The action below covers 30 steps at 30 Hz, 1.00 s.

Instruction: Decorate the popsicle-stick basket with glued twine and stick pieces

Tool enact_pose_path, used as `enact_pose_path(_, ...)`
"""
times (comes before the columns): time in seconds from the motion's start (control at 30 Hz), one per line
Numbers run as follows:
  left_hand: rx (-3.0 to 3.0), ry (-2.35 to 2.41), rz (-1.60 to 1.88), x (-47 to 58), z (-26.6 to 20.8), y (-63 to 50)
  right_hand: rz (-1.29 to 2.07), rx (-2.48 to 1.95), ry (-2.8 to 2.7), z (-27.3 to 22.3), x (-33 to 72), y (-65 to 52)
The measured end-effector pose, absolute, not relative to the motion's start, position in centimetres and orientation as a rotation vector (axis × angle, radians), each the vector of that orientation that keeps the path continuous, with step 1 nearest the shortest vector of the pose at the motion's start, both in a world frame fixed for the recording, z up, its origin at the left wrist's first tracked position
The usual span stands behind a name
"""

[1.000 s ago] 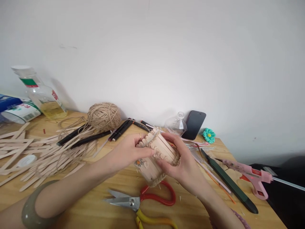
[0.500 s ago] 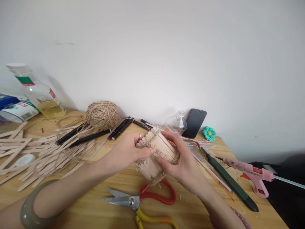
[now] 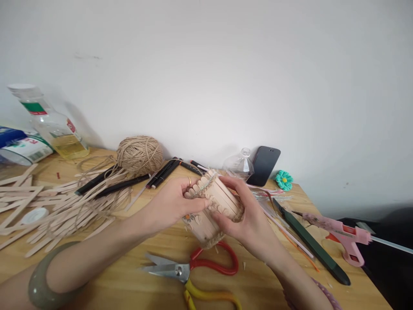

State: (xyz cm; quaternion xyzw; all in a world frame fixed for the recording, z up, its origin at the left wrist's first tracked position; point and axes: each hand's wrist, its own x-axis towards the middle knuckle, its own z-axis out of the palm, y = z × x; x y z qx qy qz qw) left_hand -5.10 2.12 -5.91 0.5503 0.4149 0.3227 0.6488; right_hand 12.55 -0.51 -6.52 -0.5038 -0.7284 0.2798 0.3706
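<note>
A small container made of wooden craft sticks (image 3: 226, 198), trimmed with twine along its edges and small flower-like pieces on its side, is tilted above the table. My left hand (image 3: 177, 200) grips its scalloped upper-left end, thumb pressed on the side. On the other side, my right hand (image 3: 242, 211) closes round it with fingers over the back edge and thumb on the front. The fingertips behind it are hidden. Just below lie open scissors (image 3: 183, 272) with one red and one yellow handle.
Loose craft sticks (image 3: 54, 215) and a twine ball (image 3: 140, 154) lie left, near a glass bottle (image 3: 61, 129). Black markers (image 3: 163, 173) rest behind. A phone (image 3: 264, 165) leans on the wall. At right are a green-handled knife (image 3: 312, 243) and a pink glue gun (image 3: 346, 237).
</note>
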Motion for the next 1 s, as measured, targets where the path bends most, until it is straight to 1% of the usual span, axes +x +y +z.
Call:
enact_pose_path(0.5,1.286,0.995,0.761,-5.05,-5.84,2.08,0.723,-1.275,-1.866,-6.40,12.50,-0.50)
enact_pose_path(0.73,1.228,0.792,0.832,-5.65,-6.09,2.23,0.806,-1.290,-1.827,-6.62,12.62,-0.20)
enact_pose_path(1.0,1.240,0.869,0.730,-5.24,-5.58,2.15,0.790,-1.289,-1.833,-6.81,12.43,-0.35)
